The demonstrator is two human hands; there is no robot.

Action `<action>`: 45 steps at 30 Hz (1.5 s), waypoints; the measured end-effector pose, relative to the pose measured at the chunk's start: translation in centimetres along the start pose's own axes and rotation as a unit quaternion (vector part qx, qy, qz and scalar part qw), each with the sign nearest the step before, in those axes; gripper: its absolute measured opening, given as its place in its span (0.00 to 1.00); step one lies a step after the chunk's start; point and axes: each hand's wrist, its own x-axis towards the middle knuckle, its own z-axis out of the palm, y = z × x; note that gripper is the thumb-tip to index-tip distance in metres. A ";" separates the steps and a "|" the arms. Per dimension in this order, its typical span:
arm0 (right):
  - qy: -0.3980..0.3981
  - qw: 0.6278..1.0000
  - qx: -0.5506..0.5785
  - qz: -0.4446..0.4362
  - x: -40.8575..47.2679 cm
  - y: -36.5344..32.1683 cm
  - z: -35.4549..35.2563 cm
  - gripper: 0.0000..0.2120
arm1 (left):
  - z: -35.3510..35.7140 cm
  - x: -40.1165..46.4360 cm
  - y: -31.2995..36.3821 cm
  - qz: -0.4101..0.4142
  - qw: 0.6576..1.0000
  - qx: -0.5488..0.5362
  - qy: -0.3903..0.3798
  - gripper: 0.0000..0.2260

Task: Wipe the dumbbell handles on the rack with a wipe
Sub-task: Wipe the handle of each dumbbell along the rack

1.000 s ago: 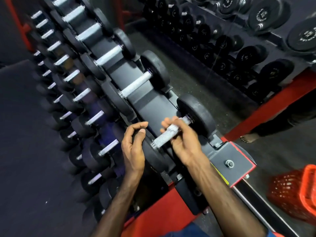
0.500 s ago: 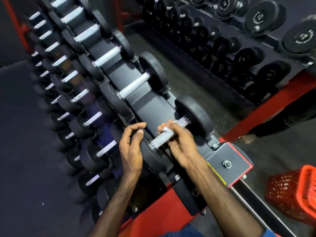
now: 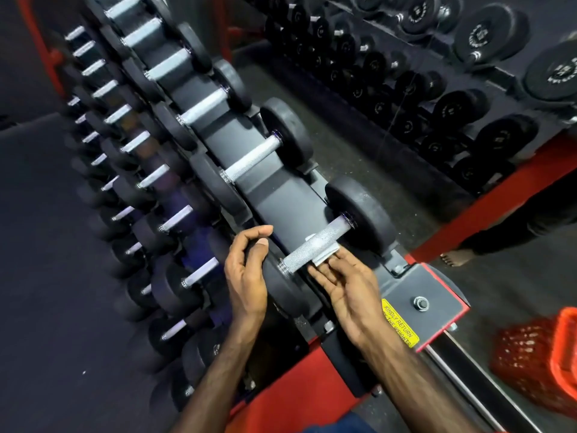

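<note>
nearest dumbbell [image 3: 359,218] lies on top tier of rack [image 3: 281,195], at its near end. wipe [image 3: 321,256] draped under its knurled handle [image 3: 312,242]. right hand [image 3: 349,282] palm up below handle, fingers straight, holding wipe against it. left hand [image 3: 246,270] curled over the dumbbell's near head, gripping it. red basket [image 3: 537,354] on floor, far right.
</note>
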 end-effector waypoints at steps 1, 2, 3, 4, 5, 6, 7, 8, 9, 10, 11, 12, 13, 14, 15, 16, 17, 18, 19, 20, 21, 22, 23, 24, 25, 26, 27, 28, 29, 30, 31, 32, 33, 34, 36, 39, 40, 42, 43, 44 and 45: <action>0.017 1.000 -0.011 -0.010 -0.1 -0.2 -0.1 0.12 | -0.1 0.0 0.0 -0.001 1.000 -0.001 -0.001 0.12; 0.035 0.999 -0.006 -0.030 0.2 -0.6 -0.3 0.09 | -0.1 0.1 0.0 -0.001 1.000 0.001 -0.001 0.12; 0.053 0.997 0.003 -0.052 0.5 -1.1 -0.3 0.07 | -0.1 0.0 0.0 -0.001 1.000 0.002 -0.002 0.13; 0.066 0.995 0.007 -0.071 0.8 -1.2 -0.3 0.07 | 0.0 0.1 0.0 0.000 1.000 0.002 -0.002 0.13; 0.072 0.994 -0.005 -0.078 0.7 -0.9 -0.1 0.08 | 0.0 0.0 0.1 0.000 1.000 0.003 -0.003 0.13; 0.073 0.994 -0.027 -0.077 0.6 -0.3 0.2 0.11 | 0.1 0.0 0.1 0.001 1.000 0.003 -0.004 0.13; 0.070 0.994 -0.050 -0.068 0.3 0.5 0.3 0.13 | 0.0 -0.1 0.1 0.002 1.000 0.002 -0.002 0.13; 0.068 0.994 -0.063 -0.063 0.1 1.0 0.5 0.15 | -0.1 0.0 0.0 0.004 1.000 0.000 -0.002 0.13; 0.073 0.993 -0.065 -0.061 0.2 1.1 0.6 0.17 | -0.1 0.0 0.0 0.004 1.000 -0.001 -0.001 0.13; 0.085 0.992 -0.060 -0.069 0.4 0.9 0.6 0.17 | -0.1 0.0 -0.1 0.004 1.000 0.000 0.000 0.13; 0.098 0.990 -0.053 -0.082 0.9 0.6 0.5 0.18 | -0.1 0.0 -0.1 0.004 1.000 0.002 0.000 0.12; 0.104 0.989 -0.055 -0.090 1.1 0.5 0.5 0.18 | -0.1 0.0 -0.1 0.005 1.000 0.003 0.001 0.12; 0.103 0.988 -0.069 -0.092 1.1 0.5 0.6 0.18 | 0.0 0.1 -0.1 0.004 1.000 0.002 0.000 0.12; 0.094 0.987 -0.095 -0.089 0.8 1.0 0.9 0.16 | 0.1 0.1 -0.1 0.005 1.000 0.001 0.000 0.12; 0.080 0.985 -0.121 -0.088 0.3 1.6 1.3 0.16 | 0.0 0.1 -0.1 0.008 1.000 0.000 -0.003 0.12; 0.067 0.984 -0.141 -0.088 0.0 2.1 1.5 0.15 | -0.1 0.1 -0.2 0.010 1.000 0.001 -0.002 0.12; 0.064 0.982 -0.149 -0.093 -0.1 2.3 1.7 0.15 | -0.2 0.0 -0.3 0.011 1.000 0.004 0.000 0.12; 0.076 0.980 -0.149 -0.106 0.1 2.0 1.6 0.15 | -0.2 0.1 -0.4 0.012 1.000 0.007 -0.002 0.12; 0.093 0.978 -0.141 -0.123 0.4 1.7 1.3 0.15 | -0.2 0.1 -0.4 0.013 1.000 0.011 -0.004 0.12; 0.104 0.974 -0.143 -0.139 0.7 1.5 1.3 0.15 | -0.2 0.1 -0.5 0.012 1.000 0.008 -0.001 0.12; 0.104 0.972 -0.150 -0.148 0.8 1.4 1.3 0.15 | -0.2 0.1 -0.5 0.010 1.000 0.005 0.000 0.12; 0.096 0.970 -0.165 -0.149 0.8 1.7 1.2 0.15 | 0.0 0.0 -0.5 0.007 1.000 0.004 -0.001 0.12; 0.081 0.970 -0.180 -0.144 0.5 2.1 1.4 0.15 | 0.0 0.0 -0.4 0.005 1.000 0.002 -0.002 0.11; 0.071 0.970 -0.188 -0.137 0.3 2.4 1.6 0.16 | 0.0 -0.1 -0.5 0.005 1.000 0.000 -0.002 0.11; 0.075 0.969 -0.189 -0.140 0.3 2.5 1.7 0.16 | -0.1 0.0 -0.5 0.007 1.000 -0.002 -0.003 0.11; 0.094 0.966 -0.186 -0.154 0.5 2.4 1.6 0.17 | -0.2 0.1 -0.5 0.008 1.000 -0.002 -0.003 0.11; 0.113 0.959 -0.190 -0.175 0.6 2.1 1.4 0.18 | -0.2 0.1 -0.5 0.007 1.000 -0.001 -0.003 0.11; 0.120 0.951 -0.207 -0.195 0.7 1.7 1.1 0.18 | -0.2 0.1 -0.4 0.006 1.000 0.000 -0.001 0.11; 0.114 0.943 -0.232 -0.209 0.5 1.4 0.9 0.18 | -0.2 0.1 -0.3 0.006 1.000 0.000 -0.001 0.11; 0.094 0.937 -0.257 -0.216 0.0 1.3 0.9 0.17 | -0.2 0.2 -0.2 0.007 1.000 0.000 0.000 0.10; 0.071 0.934 -0.274 -0.217 -0.6 1.2 1.0 0.17 | -0.2 0.2 -0.1 0.006 1.000 0.002 -0.002 0.10; 0.048 0.932 -0.286 -0.216 -1.3 1.1 1.1 0.18 | -0.3 0.2 -0.1 0.002 1.000 0.002 -0.007 0.10; 0.019 0.929 -0.294 -0.223 -1.8 0.6 1.5 0.17 | -0.4 0.3 -0.1 -0.002 1.000 0.001 -0.012 0.10; -0.013 0.922 -0.309 -0.234 -2.2 0.0 1.9 0.14 | -0.5 0.2 0.0 -0.006 1.000 0.000 -0.017 0.10; -0.061 0.890 -0.373 -0.257 -2.0 -1.8 3.6 0.08 | -0.7 0.8 0.4 -0.015 1.000 -0.005 -0.013 0.09; -0.109 0.868 -0.404 -0.266 -0.1 -4.5 7.3 0.07 | -1.3 3.5 1.4 0.017 0.999 0.000 0.051 0.07; -0.115 0.863 -0.408 -0.275 1.0 -5.2 8.8 0.09 | -1.6 5.1 1.9 0.043 0.996 0.009 0.080 0.06; -0.109 0.846 -0.433 -0.292 3.5 -6.0 11.5 0.12 | -2.4 8.2 2.9 0.091 0.987 0.041 0.128 0.07; -0.106 0.837 -0.448 -0.298 5.0 -6.3 12.8 0.12 | -2.8 10.0 3.3 0.115 0.980 0.063 0.149 0.07; -0.102 0.831 -0.457 -0.301 6.3 -6.2 14.0 0.13 | -3.1 11.4 3.7 0.136 0.973 0.085 0.166 0.08; -0.103 0.822 -0.467 -0.308 7.9 -6.2 15.5 0.13 | -3.4 13.2 4.1 0.159 0.964 0.105 0.183 0.08</action>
